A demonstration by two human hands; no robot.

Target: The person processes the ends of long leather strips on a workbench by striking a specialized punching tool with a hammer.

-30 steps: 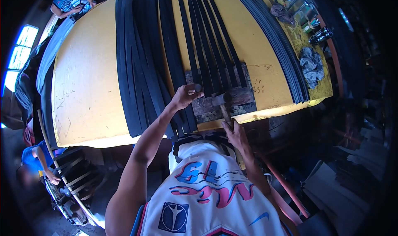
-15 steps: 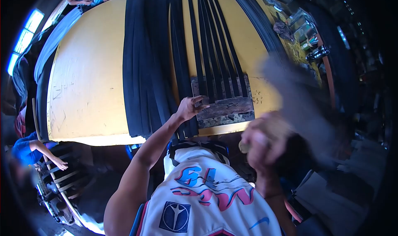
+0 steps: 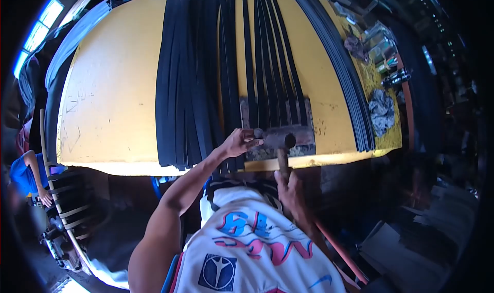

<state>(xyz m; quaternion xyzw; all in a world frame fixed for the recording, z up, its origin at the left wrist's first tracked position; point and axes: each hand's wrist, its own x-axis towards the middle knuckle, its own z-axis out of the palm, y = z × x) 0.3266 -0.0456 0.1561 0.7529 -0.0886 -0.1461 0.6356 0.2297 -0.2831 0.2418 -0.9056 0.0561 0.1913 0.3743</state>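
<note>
My right hand [image 3: 291, 191] is wrapped round the wooden handle of a mallet [image 3: 283, 140]. Its dark cylindrical head lies over the worn board [image 3: 303, 150], right beside my left fingers. At the board's left part, my left hand [image 3: 240, 143] pinches a short, dark, round-topped tool [image 3: 258, 133]; its lower end is hidden, so I cannot tell its exact kind. Several narrow black strips [image 3: 274, 82] run down the yellow table onto the board, their ends close to the mallet head.
Wide black strips [image 3: 188, 82] lie in a thick layer left of the board. A stack of dark strips [image 3: 342, 77] runs along the right of the yellow table [image 3: 113, 97], near a crumpled cloth [image 3: 381, 112]. Another person's arm [image 3: 38, 177] shows at lower left; someone else sits at the far edge.
My right hand has swung the mallet down and left, from a blurred raised position to over the board beside my left hand. My left hand keeps its pinch on the short tool.
</note>
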